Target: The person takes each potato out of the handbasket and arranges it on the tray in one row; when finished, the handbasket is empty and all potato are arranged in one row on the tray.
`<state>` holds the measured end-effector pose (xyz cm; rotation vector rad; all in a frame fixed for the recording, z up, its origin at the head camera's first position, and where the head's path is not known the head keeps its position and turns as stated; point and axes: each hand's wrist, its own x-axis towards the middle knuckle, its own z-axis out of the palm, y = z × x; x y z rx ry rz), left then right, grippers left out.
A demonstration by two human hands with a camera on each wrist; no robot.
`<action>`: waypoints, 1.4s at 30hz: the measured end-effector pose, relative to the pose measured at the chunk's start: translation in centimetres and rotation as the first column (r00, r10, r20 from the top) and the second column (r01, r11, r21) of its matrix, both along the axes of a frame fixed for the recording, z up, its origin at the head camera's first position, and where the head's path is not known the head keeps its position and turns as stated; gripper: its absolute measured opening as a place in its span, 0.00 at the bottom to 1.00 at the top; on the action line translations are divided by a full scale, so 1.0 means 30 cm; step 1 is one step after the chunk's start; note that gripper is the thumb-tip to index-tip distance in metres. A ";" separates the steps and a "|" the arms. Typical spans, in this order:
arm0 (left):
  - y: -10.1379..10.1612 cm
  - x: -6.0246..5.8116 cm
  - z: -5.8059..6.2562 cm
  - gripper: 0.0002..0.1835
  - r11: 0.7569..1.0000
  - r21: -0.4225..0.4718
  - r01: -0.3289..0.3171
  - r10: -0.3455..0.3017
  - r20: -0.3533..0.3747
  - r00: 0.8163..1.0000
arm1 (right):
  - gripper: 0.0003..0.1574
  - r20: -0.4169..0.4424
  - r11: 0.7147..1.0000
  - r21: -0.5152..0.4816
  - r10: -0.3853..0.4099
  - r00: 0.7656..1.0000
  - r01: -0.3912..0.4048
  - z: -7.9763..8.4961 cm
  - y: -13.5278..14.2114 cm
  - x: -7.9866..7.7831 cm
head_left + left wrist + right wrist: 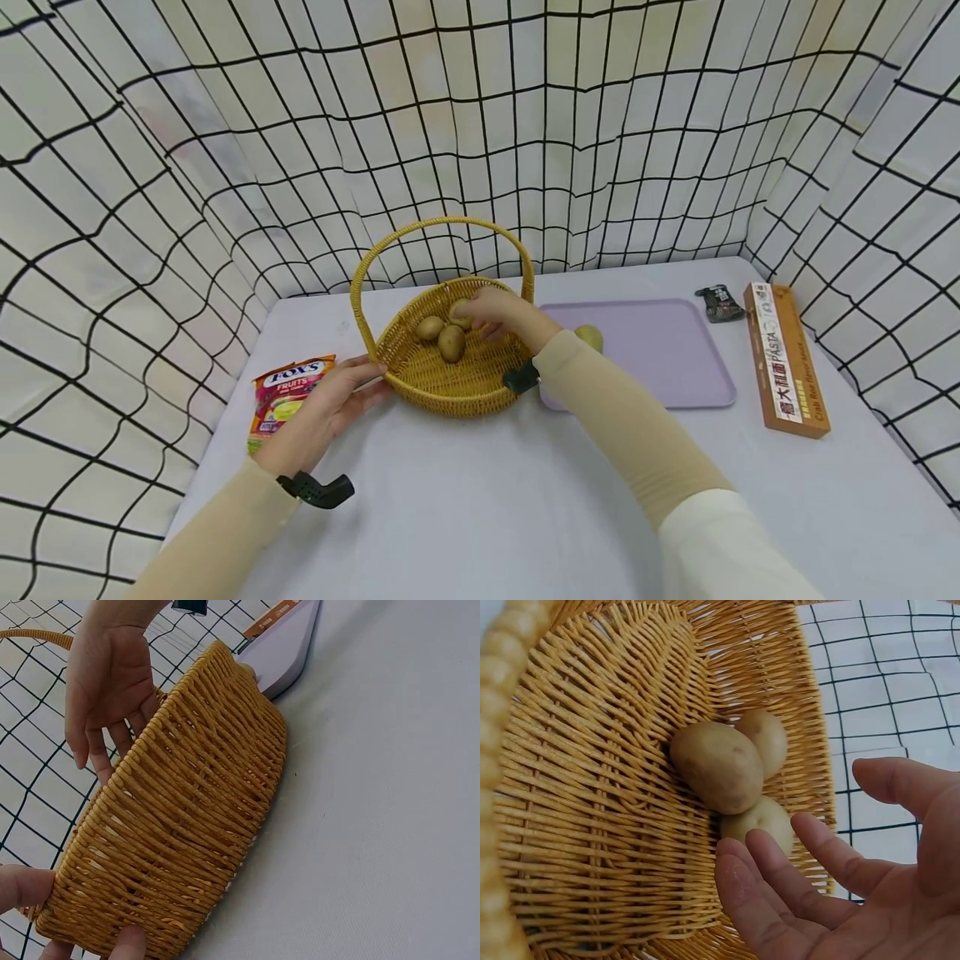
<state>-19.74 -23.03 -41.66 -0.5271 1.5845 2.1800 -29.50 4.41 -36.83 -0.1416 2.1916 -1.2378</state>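
Nearest, a black strap [317, 490] is circling the left wrist above the pale bench [420, 533]. The left hand [330, 408] is gripping the wicker basket [461, 406] at its left side, thumb on the rim and fingers pressing the outer wall. A red Fox's bag [285, 392] is lying beside that hand, partly hidden by it. Well to the right, a brown pasta box [787, 360] is lying flat. Right of the basket, a lilac tray [660, 358] is carrying one potato [590, 336], partly hidden behind the right sleeve [622, 408]. Inside the basket, three potatoes [452, 343] are sitting close together; the right hand [506, 312] is hovering just beside them, fingers loosely extended, thumb apart, holding nothing. Whether its fingertips are touching one is unclear. Farther back, a small dark packet [720, 303] is resting near the box, and a black net [487, 133] is hanging behind everything.
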 end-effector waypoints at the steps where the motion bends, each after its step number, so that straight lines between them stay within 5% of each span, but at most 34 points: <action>1: 0.001 0.001 0.000 0.41 1.000 0.003 0.002 -0.002 -0.003 1.000 | 0.42 0.008 1.000 -0.001 -0.008 1.000 0.008 -0.006 -0.003 -0.003; 29: 0.013 -0.011 0.007 0.41 1.000 -0.020 0.008 -0.008 0.004 1.000 | 0.36 0.221 0.979 -0.106 -0.145 0.964 0.172 -0.072 -0.095 -0.030; 36: 0.011 -0.010 0.007 0.41 1.000 -0.018 0.010 -0.009 0.011 1.000 | 0.25 0.177 0.995 -0.003 -0.096 0.979 0.098 -0.091 -0.124 -0.053; 42: 0.006 -0.013 -0.002 0.40 1.000 -0.021 0.003 -0.002 0.019 1.000 | 0.23 0.162 0.998 -0.031 -0.052 0.985 0.057 -0.111 -0.127 -0.046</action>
